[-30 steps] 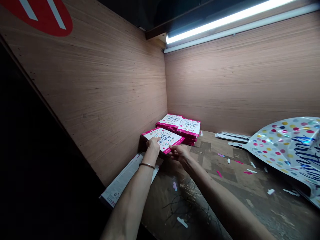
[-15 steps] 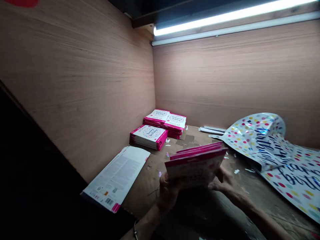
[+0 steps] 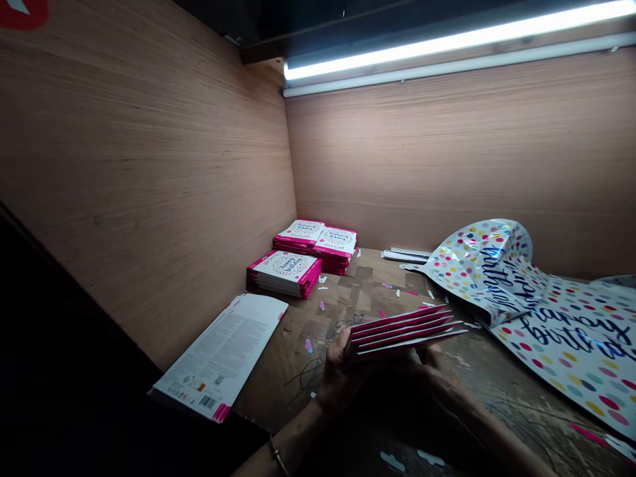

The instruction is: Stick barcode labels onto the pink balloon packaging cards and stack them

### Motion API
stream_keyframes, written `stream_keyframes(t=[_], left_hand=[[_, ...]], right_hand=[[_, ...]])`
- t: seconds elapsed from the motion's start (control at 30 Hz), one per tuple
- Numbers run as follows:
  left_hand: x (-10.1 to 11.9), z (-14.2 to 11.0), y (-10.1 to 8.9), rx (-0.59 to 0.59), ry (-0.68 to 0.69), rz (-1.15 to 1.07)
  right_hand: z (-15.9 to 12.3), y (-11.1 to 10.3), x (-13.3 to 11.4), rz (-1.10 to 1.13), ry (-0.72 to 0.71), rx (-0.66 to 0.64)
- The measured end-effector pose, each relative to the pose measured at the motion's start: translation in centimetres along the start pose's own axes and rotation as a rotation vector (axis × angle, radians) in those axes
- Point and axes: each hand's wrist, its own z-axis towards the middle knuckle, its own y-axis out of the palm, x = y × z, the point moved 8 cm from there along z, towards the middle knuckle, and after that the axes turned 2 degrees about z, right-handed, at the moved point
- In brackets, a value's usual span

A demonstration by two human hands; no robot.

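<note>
Between my two hands is a small stack of pink-and-white packets [image 3: 400, 331], tilted so their pink edges face up toward me. My left hand [image 3: 338, 371] is closed round the stack's left end. At its lower right side, my right hand [image 3: 437, 368] grips it too, with some fingers hidden under the packets. Beyond the hands, against the left wall, stand piles of like packets [image 3: 285, 266] printed "happy birthday". Flat printed card sleeves [image 3: 221, 354] with a barcode lie to the left of my left hand.
Dotted "happy birthday" foil balloons [image 3: 497, 271] spread over the right side of the worktop [image 3: 278, 377]. White strips [image 3: 406, 255] lie by the back wall. Paper scraps and loose thread are scattered about. Wooden panels enclose the left and back, under a tube light [image 3: 447, 43].
The stack of packets in my hands has tipped over, from showing a front face to showing its layered edges. Both hands stay on it. The view has shifted slightly.
</note>
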Motion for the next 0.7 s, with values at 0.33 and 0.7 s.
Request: stream_keyframes(t=[0.33,0.7], left_hand=[[1.6,-0.4,0.7,-0.061,0.253,0.242],[2.8,2.3,1.1,-0.134,0.205,0.287]], right_hand=[[-0.5,0.4,-0.2,-0.062,0.039,0.005],[1.9,-0.6,-2.9,-0.063,-0.205,-0.060]])
